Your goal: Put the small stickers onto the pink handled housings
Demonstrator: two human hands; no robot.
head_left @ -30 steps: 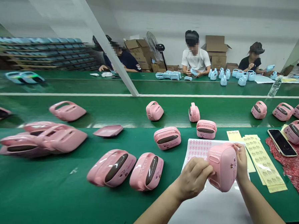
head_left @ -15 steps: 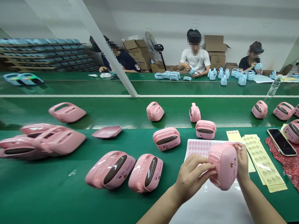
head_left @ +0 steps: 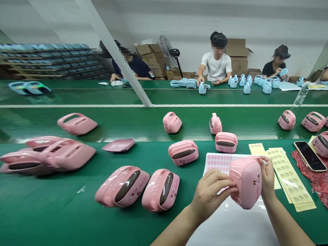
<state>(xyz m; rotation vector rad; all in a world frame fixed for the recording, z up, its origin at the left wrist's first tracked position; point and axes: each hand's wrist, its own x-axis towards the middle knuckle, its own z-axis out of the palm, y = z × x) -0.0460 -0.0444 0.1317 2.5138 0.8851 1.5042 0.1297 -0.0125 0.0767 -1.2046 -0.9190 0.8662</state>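
My right hand (head_left: pixel 268 177) grips a pink plastic case (head_left: pixel 246 182) from its right side, holding it upright above a white sheet (head_left: pixel 230 229). My left hand (head_left: pixel 211 193) presses its curled fingertips against the case's left face, near a slot. Just behind the case lies a sheet of small pink stickers (head_left: pixel 219 162). Two more pink cases (head_left: pixel 160 189) (head_left: pixel 122 186) lie to the left on the green table (head_left: pixel 52 212).
Yellow backing sheets (head_left: pixel 290 177), a phone (head_left: pixel 310 155) and a red cloth (head_left: pixel 323 182) lie to the right. More pink cases (head_left: pixel 183 152) sit on the table and on the belt (head_left: pixel 142 122) beyond. Across it, several people handle blue cases (head_left: pixel 245 87).
The case has tilted slightly in my hands and my left fingers have shifted along its left face. The person in white opposite has set a blue case down.
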